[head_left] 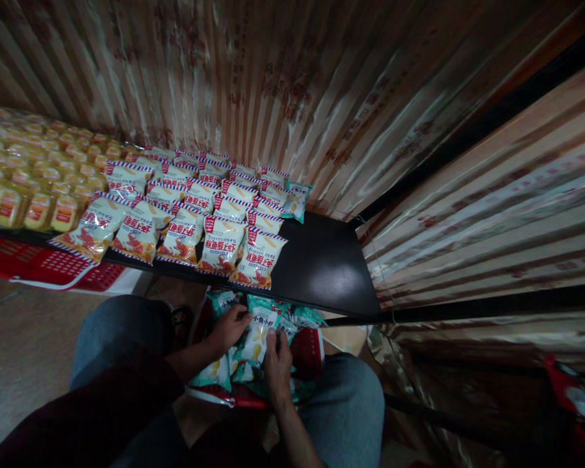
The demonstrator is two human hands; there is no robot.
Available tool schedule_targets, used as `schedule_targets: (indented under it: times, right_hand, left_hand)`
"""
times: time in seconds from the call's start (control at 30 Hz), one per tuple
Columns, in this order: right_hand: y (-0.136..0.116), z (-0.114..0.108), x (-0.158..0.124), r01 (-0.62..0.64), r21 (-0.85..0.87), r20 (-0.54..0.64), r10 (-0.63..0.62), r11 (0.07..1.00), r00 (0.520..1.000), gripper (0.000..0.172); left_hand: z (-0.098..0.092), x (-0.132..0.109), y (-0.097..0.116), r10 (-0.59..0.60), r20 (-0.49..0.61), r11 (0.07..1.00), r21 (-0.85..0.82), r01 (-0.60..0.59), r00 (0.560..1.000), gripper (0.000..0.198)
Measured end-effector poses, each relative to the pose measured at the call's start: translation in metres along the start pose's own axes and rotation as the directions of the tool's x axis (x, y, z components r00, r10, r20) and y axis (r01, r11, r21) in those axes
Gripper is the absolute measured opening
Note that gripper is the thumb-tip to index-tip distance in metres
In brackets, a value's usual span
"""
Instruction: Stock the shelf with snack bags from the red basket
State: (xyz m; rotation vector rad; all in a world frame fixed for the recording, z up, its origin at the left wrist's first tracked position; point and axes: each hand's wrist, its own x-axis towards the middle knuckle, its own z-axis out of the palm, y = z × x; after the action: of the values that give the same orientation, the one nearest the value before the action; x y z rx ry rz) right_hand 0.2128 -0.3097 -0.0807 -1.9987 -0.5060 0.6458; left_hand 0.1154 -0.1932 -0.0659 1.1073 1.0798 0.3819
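Observation:
A teal-and-white snack bag faces up between my hands, over a red basket filled with similar bags. My left hand is closed at the bag's upper left edge, fingers curled against it. On the other side, my right hand grips the bag's right edge, thumb on the front; its other fingers are partly hidden. Just above, on the black shelf, stand several rows of white-and-orange snack bags. One teal bag stands at the right end of the back row.
Yellow packaged items fill the shelf's left part. Below them sits another red basket with a white handle. Corrugated, plastic-covered sheeting rises behind the shelf, and black frame bars run along the right. My knees flank the filled basket.

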Motion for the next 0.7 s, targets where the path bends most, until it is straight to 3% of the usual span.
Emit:
schedule_targets:
  times: [0.1, 0.23, 0.37, 0.57, 0.7]
  right_hand:
    - [0.002, -0.002, -0.001, -0.017, -0.025, -0.016, 0.017, 1.0, 1.0, 0.06]
    - [0.002, -0.004, -0.002, -0.013, -0.091, -0.074, 0.006, 0.996, 0.997, 0.065]
    - [-0.003, -0.009, -0.005, 0.109, -0.096, -0.058, -0.115, 0.989, 0.992, 0.061]
    - [-0.01, -0.017, -0.013, 0.276, 0.008, 0.07, -0.276, 0.961, 0.959, 0.042]
    - [-0.013, -0.018, -0.018, 0.383, 0.03, 0.134, -0.384, 0.923, 0.914, 0.037]
  left_hand:
    - [0.0, -0.012, 0.007, 0.084, -0.043, 0.992, 0.098, -0.079, 0.996, 0.01]
    - [0.004, -0.03, 0.014, 0.152, 0.007, 0.975, 0.165, -0.151, 0.988, 0.009]
    - [0.006, -0.037, 0.01, 0.126, 0.066, 0.979, 0.156, -0.135, 0.99, 0.021]
    - [0.002, -0.034, 0.006, 0.051, 0.143, 0.999, 0.007, -0.052, 0.988, 0.05]
    - [0.005, -0.04, 0.014, 0.065, 0.259, 0.979, -0.204, -0.011, 0.964, 0.054]
